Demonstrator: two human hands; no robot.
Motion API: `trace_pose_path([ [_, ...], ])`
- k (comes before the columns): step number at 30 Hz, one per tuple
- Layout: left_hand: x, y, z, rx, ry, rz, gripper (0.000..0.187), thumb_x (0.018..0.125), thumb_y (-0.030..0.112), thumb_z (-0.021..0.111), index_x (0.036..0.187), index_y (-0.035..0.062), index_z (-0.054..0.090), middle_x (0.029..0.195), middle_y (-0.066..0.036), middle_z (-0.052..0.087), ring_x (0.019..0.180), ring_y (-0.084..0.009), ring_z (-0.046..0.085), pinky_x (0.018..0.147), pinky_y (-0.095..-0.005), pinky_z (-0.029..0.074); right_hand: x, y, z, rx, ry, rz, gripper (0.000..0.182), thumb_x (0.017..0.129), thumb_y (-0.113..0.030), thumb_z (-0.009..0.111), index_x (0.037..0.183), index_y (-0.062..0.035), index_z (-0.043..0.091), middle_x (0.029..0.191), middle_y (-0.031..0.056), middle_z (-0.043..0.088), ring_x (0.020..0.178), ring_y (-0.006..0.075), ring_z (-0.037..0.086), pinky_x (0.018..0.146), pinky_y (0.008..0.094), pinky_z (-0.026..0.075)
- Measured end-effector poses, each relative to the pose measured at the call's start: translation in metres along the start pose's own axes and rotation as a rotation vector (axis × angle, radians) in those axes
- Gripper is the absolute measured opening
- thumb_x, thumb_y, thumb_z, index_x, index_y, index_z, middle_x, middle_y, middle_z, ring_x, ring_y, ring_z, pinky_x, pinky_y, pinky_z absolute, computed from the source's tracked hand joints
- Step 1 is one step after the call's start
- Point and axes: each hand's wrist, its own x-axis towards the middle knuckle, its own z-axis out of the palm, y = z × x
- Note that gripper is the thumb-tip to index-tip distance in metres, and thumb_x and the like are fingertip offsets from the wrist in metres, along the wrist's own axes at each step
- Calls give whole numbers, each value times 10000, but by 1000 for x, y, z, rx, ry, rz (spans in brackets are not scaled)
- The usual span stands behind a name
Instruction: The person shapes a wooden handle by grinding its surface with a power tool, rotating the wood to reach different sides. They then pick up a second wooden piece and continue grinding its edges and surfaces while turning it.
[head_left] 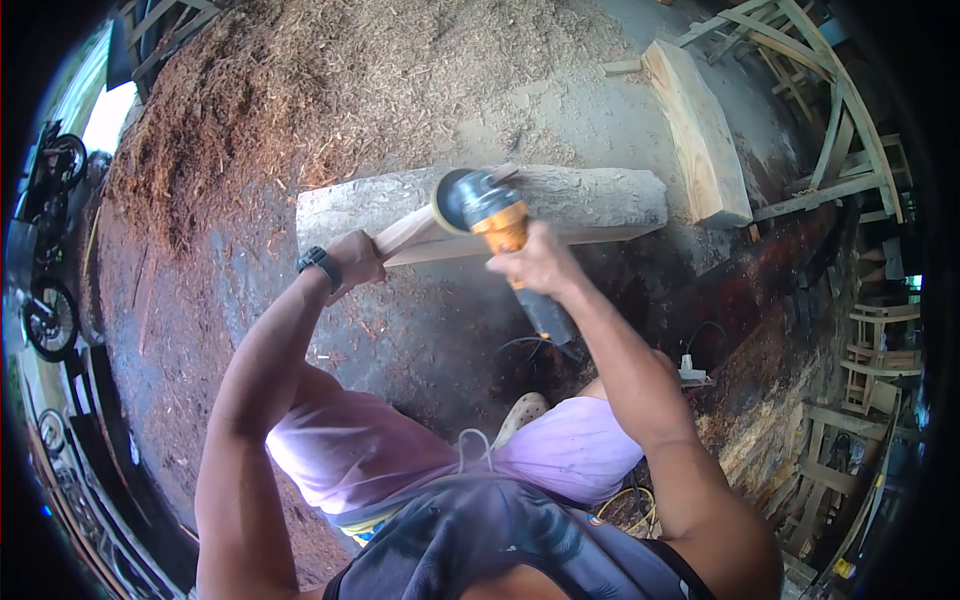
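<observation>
On the dark floor (385, 345) lie wood shavings (400, 85). The left hand (356, 260) is closed around the near part of a wooden strip (407, 231); the right hand (540, 262) grips an angle grinder (506, 229). From the left hand, the strip points away and rightward, across the log (600, 198), passing beneath the disc (451, 204); whether they touch, I cannot tell.

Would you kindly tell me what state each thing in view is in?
Grinder: gripped in the right hand, disc at the strip; spinning or not, I cannot tell.
Strip: gripped in the left hand, slanting across the log.
Log: lying on its side.
Beam: lying near the log's right end.
Watch: strapped on.
Shavings: loose, strewn over the floor.
</observation>
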Motion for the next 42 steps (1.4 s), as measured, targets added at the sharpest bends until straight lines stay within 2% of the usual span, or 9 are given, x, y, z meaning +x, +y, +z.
trace_pose_path([
  [3, -3, 4, 2, 41, 37, -23, 401, 673, 251, 817, 1004, 26, 793, 931, -215, 760, 893, -337, 754, 799, -402, 584, -7, -16, 24, -103, -59, -4, 573, 660, -324, 826, 1092, 26, 688, 949, 225, 732, 922, 337, 735, 841, 413, 566],
  [12, -5, 5, 0, 73, 50, -10, 377, 680, 234, 802, 1009, 49, 799, 954, -212, 762, 911, -348, 754, 813, -413, 587, 4, 14, -15, -105, 106, 83, 473, 657, -306, 813, 1022, -18, 727, 909, 194, 753, 852, 325, 745, 789, 415, 577],
  [20, -6, 8, -1, 88, 75, -7, 366, 678, 230, 801, 1000, 56, 802, 956, -216, 760, 919, -352, 752, 820, -419, 588, 6, 12, -22, 56, 129, 71, 309, 732, -170, 814, 973, -10, 706, 788, 67, 701, 696, 149, 678, 627, 346, 550],
  [24, -11, 12, 0, 102, 93, 4, 351, 686, 228, 794, 988, 50, 799, 953, -218, 759, 915, -360, 751, 822, -423, 589, -1, -8, 16, -74, 0, -34, 504, 678, -277, 827, 1061, 18, 686, 894, 162, 732, 827, 253, 724, 764, 398, 568],
  [25, -11, 13, -1, 109, 91, 6, 351, 686, 228, 794, 988, 50, 799, 953, -218, 759, 915, -360, 751, 822, -423, 589, -7, -19, 23, -94, 36, -71, 471, 671, -316, 785, 1016, -9, 693, 941, 247, 732, 893, 388, 733, 804, 441, 576],
  [28, -10, 11, 1, 128, 89, -1, 339, 695, 227, 789, 979, 43, 796, 942, -221, 757, 902, -367, 749, 812, -425, 591, -7, -20, 29, -155, -14, -17, 515, 672, -312, 780, 1059, 12, 676, 981, 260, 725, 930, 406, 723, 834, 442, 572],
  [37, -6, 6, 3, 144, 116, 53, 313, 710, 235, 786, 953, 38, 798, 925, -234, 750, 897, -376, 748, 802, -433, 593, 18, 28, -32, -31, 202, 182, 382, 648, -310, 816, 901, -32, 748, 850, 176, 752, 798, 280, 749, 745, 397, 579],
  [40, -6, 3, 6, 159, 100, 111, 362, 744, 211, 744, 1030, -10, 732, 927, -260, 735, 896, -421, 730, 792, -471, 587, 11, 27, -51, -16, 281, 180, 312, 677, -252, 822, 869, -17, 746, 814, 147, 745, 744, 238, 734, 699, 381, 567],
  [42, -8, 0, 12, 181, 284, 74, 397, 776, 167, 682, 1112, -32, 608, 913, -281, 710, 904, -467, 701, 792, -513, 569, 6, 24, -59, 233, 368, 128, 233, 725, -192, 811, 865, -18, 741, 785, 93, 720, 703, 204, 703, 659, 376, 553],
])
